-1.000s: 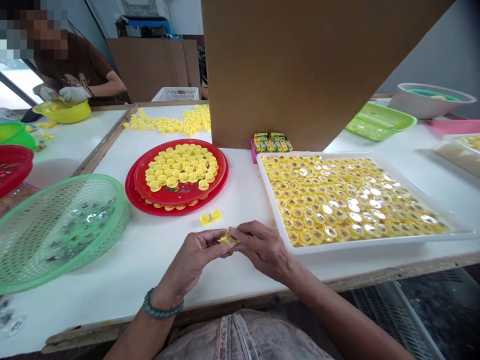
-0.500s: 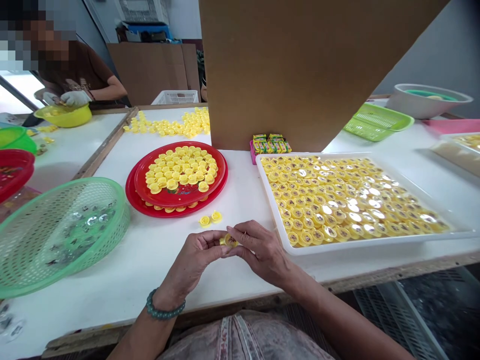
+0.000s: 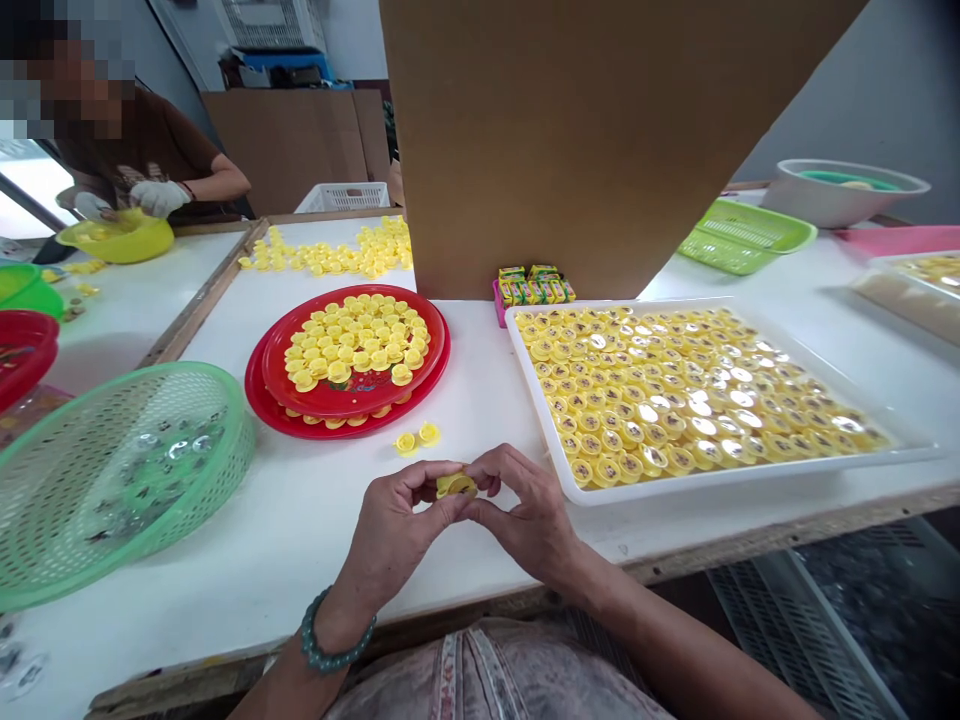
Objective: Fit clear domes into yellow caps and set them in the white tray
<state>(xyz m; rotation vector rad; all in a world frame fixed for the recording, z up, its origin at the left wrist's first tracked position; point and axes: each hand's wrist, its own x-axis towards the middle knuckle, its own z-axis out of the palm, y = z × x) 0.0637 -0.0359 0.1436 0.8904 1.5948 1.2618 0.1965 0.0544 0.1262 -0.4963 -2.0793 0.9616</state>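
Note:
A small round yellow piece [image 3: 455, 486] is held between both hands above the white table, near its front edge. The fingertips of my left hand [image 3: 401, 510] grip it from the left, and my right hand [image 3: 521, 500] pinches it from the right. Two loose yellow pieces [image 3: 417, 438] lie on the table just beyond. Stacked red plates [image 3: 259, 375] bear many yellow pieces at centre left. To the right, a white tray [image 3: 547, 425] holds rows of yellow pieces with dark printed centres.
A green mesh basket [image 3: 45, 445] with clear discs is at left. A brown board [image 3: 562, 150] stands behind a pink box of small packets [image 3: 536, 290]. A gloved person works over a yellow bowl [image 3: 142, 240] at back left.
The yellow piece has been tilted so its edge shows more, and the right fingers are more bent. The other person's gloved hands have shifted. The view has moved slightly.

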